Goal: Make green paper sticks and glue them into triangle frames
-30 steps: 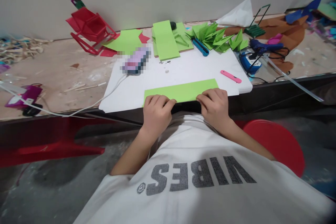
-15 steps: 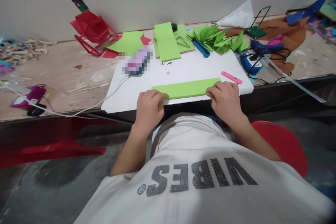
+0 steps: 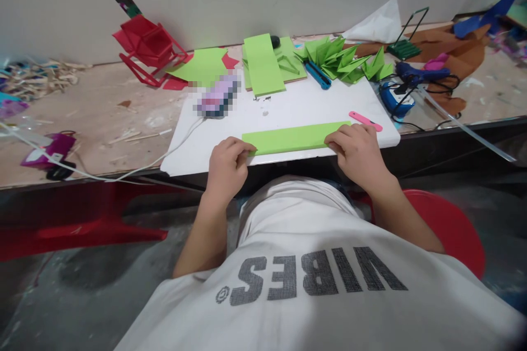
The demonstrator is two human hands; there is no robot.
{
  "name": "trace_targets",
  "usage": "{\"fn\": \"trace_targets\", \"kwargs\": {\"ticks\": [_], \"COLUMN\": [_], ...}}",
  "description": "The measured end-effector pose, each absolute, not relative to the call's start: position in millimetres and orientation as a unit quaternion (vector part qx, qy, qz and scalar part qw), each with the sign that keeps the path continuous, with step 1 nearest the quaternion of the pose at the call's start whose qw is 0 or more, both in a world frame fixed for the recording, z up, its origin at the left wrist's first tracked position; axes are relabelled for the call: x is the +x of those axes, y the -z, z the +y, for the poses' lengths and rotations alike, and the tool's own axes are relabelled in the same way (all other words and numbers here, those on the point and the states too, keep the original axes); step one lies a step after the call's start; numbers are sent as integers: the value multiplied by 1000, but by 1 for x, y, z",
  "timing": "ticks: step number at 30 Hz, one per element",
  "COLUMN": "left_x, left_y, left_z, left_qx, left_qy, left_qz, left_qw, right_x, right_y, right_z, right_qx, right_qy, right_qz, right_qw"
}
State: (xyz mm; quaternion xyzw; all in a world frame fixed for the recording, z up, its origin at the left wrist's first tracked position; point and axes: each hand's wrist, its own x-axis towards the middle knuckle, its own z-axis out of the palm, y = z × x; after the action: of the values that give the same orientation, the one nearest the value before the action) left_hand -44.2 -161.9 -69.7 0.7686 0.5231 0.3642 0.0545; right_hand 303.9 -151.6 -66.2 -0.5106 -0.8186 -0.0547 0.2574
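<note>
A long folded strip of green paper [image 3: 292, 139] lies near the front edge of a white board [image 3: 189, 148]. My left hand [image 3: 229, 167] pinches the strip's left end, thumb and fingers pressed together. At the other end, my right hand [image 3: 356, 151] has its fingers closed on the paper near the corner. A pink cutter [image 3: 365, 121] rests on the board just beyond my right knuckles. Farther back on the board are a green paper rectangle [image 3: 263, 64], a blue utility knife [image 3: 318, 75] and a pile of folded green paper pieces [image 3: 343, 58].
A blurred phone-like object [image 3: 217, 96] with a white cable [image 3: 144, 170] stands at the board's left. Behind it sits a red paper rocking chair [image 3: 146, 46]. On the right are a blue glue gun [image 3: 418, 73] and a blue power socket [image 3: 396, 100]. A red stool [image 3: 444, 225] is below right.
My left hand has shifted slightly left and up along the strip's end. My right hand stays at its end of the paper, and the view has moved a little.
</note>
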Motion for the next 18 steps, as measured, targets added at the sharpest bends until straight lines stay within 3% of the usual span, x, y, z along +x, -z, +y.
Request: {"fn": "trace_targets", "kwargs": {"ticks": [9, 18], "left_x": [-31, 1], "left_y": [70, 89], "left_z": [-173, -196], "left_qx": [795, 837], "left_qy": [-297, -240], "left_qz": [520, 482], "left_qw": [-95, -92], "right_x": [305, 303], "right_y": [64, 63], "right_z": [-153, -156], "right_qx": [-498, -491], "right_qy": [85, 116], "right_qz": [-829, -836], "right_qw": [241, 217]}}
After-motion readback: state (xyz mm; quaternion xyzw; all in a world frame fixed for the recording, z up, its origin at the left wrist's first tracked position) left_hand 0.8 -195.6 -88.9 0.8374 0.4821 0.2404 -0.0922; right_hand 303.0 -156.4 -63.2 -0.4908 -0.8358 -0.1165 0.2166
